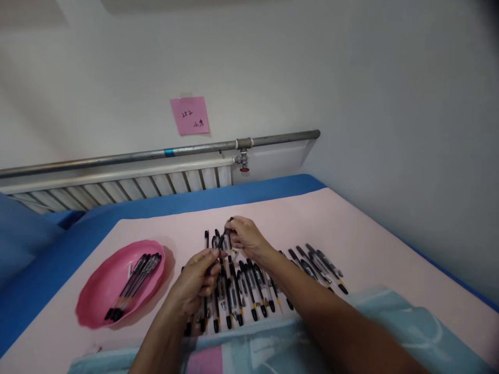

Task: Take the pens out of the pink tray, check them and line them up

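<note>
setting: indoors, a plain room corner; pale walls (390, 104). fixed heating: white ribbed radiator (156, 185) low on the back wall, exposed metal pipe (136, 157) above it, red-handled valve (244, 167) at the radiator's right end. pink paper note (190, 115) taped to the wall, handwritten "252" with characters below. surface: pale pink sheet (370, 249) over blue covering (273, 190), many similar pens (235, 291) spread on it. reading: ordinary heated room with handwork laid out; home, dormitory or small workroom, cannot tell which. table or bed beneath: also unclear.
</note>
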Motion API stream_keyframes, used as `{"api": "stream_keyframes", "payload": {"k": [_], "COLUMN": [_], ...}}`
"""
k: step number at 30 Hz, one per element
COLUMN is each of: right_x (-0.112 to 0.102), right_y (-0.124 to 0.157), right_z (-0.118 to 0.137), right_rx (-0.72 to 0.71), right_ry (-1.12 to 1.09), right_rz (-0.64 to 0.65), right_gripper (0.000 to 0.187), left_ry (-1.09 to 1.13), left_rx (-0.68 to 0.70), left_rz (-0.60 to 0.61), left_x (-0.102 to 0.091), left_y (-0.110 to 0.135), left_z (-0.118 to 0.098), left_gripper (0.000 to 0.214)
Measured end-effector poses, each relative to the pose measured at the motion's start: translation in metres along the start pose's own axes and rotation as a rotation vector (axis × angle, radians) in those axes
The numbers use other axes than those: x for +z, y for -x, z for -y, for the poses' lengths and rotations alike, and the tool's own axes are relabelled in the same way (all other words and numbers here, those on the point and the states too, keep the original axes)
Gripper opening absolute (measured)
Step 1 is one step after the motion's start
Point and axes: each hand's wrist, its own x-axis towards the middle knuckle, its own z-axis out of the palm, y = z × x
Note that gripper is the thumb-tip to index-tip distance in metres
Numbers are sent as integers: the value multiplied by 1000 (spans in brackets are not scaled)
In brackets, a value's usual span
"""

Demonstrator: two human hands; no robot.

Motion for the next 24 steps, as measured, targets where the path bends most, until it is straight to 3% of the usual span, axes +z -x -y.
{"api": "stream_keyframes", "payload": {"k": [5, 8, 13, 16, 24], "right_x": [-33, -40, -7, 12, 10], "right_y": [-20, -22, -6, 4, 6], "right_z": [13, 17, -5, -18, -17], "right_rx": [-165, -179, 49, 54, 12], "right_ry": [-119, -136, 29, 114, 209], "right_rz": [-304, -355, -91, -29, 22], "right_gripper": [12, 13, 10, 10, 17], "left_ry": [-107, -50, 64, 78, 125], "left_rx": [-60, -1, 100, 71, 118], "left_rz": [40, -47, -174, -168, -49], "left_x": [-10, -15, -13, -9, -3], "left_y": [1, -3, -10, -10, -5], "left_z": [-4, -3, 2, 4, 2], "left_gripper": [31, 28, 16, 15, 19]}}
